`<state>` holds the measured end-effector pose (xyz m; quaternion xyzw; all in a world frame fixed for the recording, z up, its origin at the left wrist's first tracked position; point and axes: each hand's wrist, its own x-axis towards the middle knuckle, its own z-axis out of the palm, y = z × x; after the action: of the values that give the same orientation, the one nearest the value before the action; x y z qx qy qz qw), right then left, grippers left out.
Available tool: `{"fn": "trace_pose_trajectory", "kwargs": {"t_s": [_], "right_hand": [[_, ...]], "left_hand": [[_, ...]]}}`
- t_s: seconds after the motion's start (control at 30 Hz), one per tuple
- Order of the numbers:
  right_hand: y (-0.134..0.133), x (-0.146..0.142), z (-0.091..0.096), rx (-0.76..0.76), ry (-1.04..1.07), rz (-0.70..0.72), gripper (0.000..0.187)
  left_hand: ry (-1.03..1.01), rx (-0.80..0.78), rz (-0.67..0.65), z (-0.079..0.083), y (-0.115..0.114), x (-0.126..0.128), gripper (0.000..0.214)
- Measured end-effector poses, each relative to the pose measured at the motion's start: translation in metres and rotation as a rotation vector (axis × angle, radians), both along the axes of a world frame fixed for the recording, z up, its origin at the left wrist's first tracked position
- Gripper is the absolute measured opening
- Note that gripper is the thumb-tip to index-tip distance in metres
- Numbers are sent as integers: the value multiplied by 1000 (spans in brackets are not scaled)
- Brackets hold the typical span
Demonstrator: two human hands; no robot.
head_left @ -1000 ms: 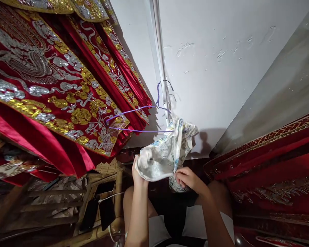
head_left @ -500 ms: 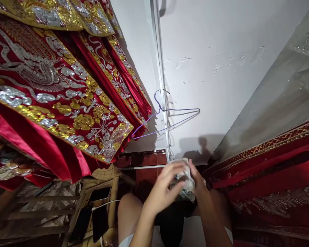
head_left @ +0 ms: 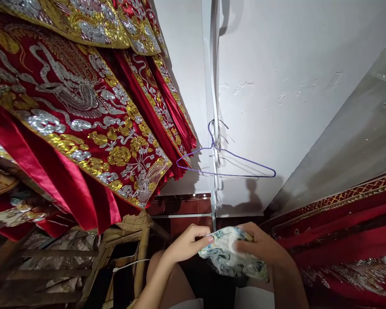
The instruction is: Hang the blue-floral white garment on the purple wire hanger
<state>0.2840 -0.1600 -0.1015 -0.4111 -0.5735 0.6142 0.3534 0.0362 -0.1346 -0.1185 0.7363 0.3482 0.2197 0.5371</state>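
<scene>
A pale patterned cloth (head_left: pixel 229 257), white with blue-green print, is bunched low in the middle of the view. My left hand (head_left: pixel 188 243) pinches its left edge with closed fingers. My right hand (head_left: pixel 264 246) grips its right side, fingers curled over the top. Both hands hold it above my lap. Above them a bare purple wire hanger (head_left: pixel 225 162) hangs from a white rail or pipe (head_left: pixel 214 128) on the white wall, nothing on it.
Red garments with gold and silver embroidery (head_left: pixel 83 120) hang at the left and reach down past the hanger's left end. More red embroidered fabric (head_left: pixel 341 231) lies at the right. A bamboo stool or shelf (head_left: pixel 128 253) with a white cable stands lower left.
The cloth came off the purple hanger and is now bunched in both hands, lower down. The empty hanger swung round and hangs flat against the wall.
</scene>
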Motion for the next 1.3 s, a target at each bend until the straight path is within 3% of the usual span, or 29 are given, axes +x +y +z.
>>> {"fn": "trace_pose_trajectory", "kwargs": {"t_s": [0.07, 0.13, 0.23, 0.33, 0.43, 0.57, 0.67, 0.9, 1.07, 1.3], "right_hand": [[12, 3, 19, 101, -77, -44, 12], [28, 2, 34, 246, -147, -206, 14], [62, -3, 44, 394, -193, -484, 37], [97, -6, 36, 378, -236, -470, 52], [116, -3, 16, 326, -283, -389, 44], [110, 9, -5, 425, -199, -515, 30], [98, 19, -5, 457, -192, -597, 22], [80, 28, 2, 459, -230, -640, 28], [72, 34, 3, 422, -244, -637, 33], [67, 31, 16, 485, -211, -607, 20]], "left_hand": [[-56, -37, 57, 3, -1, -11, 44], [-72, -31, 138, 6, -5, -19, 34], [13, 48, 263, 6, -10, -24, 27], [93, 148, 367, 3, -11, -29, 23], [158, 217, 400, 1, -14, -37, 30], [242, 290, 440, -3, -20, -55, 38], [304, 265, 511, -12, -15, -68, 23], [235, 282, 792, -23, 32, -73, 34], [246, 251, 808, -3, 48, -59, 26], [32, 378, 770, 41, 43, -56, 6]]}}
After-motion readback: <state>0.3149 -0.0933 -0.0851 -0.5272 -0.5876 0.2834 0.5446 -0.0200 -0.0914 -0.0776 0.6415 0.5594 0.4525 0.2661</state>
